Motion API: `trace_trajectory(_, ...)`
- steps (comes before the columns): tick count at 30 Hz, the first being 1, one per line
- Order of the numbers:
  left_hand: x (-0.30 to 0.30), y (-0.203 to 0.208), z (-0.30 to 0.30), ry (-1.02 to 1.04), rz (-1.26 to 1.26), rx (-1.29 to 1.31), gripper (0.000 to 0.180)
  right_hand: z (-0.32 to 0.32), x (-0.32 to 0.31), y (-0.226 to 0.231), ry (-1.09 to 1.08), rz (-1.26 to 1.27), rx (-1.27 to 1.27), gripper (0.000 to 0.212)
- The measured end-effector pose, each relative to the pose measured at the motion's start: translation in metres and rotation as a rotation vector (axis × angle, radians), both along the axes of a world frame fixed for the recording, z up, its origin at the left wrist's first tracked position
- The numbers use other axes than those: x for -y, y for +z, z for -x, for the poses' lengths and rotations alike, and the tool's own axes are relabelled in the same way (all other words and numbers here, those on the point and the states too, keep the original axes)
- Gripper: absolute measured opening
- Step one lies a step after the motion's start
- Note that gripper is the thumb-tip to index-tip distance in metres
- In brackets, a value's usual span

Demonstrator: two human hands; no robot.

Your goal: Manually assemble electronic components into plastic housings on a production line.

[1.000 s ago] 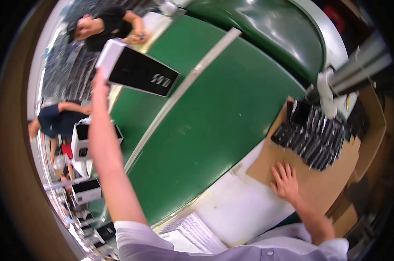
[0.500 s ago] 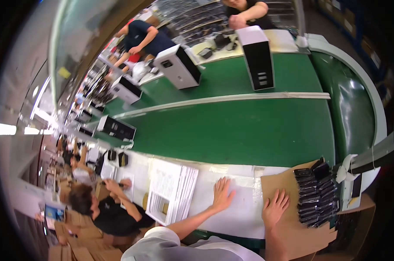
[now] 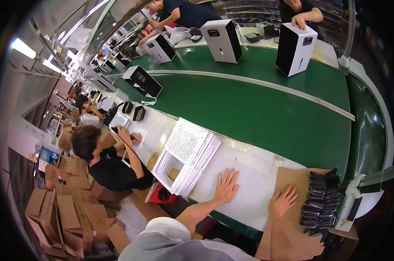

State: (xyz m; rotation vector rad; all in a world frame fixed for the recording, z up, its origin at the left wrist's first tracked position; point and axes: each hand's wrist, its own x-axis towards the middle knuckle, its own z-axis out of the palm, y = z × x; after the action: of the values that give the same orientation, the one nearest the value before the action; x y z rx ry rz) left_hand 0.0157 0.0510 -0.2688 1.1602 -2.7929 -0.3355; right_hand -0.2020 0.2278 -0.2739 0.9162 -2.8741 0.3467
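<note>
My left hand [image 3: 227, 186] lies flat on the white work surface [image 3: 258, 174], fingers spread and nothing in them. To its left stands a stack of white plastic frames [image 3: 190, 150], the top one with a patterned grille. My right hand [image 3: 284, 201] rests palm down on a sheet of brown cardboard [image 3: 288, 178], its fingers extended and holding nothing. Just right of that hand, several black plastic-wrapped packets [image 3: 319, 201] lie in rows on the cardboard.
A green conveyor belt [image 3: 249, 113] runs beyond the work surface. White-and-black box-shaped units [image 3: 223, 41] stand on it; a person's hand [image 3: 304, 19] touches one at the far right. A co-worker in black [image 3: 114, 167] sits at left near cardboard boxes [image 3: 68, 217].
The view has swung left, showing more of the left side. Across the belt, the rightmost unit has turned to show its white face. My hands stay flat on the surface.
</note>
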Motion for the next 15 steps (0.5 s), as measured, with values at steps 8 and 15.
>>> trace_trajectory(8,-0.002,-0.003,-0.002,0.033,0.005,0.010,0.068,-0.002,-0.004,-0.012,0.006,-0.029,0.040,0.070)
trace_trajectory(15,0.000,0.002,-0.003,0.025,-0.034,0.003,0.074,-0.004,-0.001,-0.020,-0.003,-0.092,-0.040,0.071)
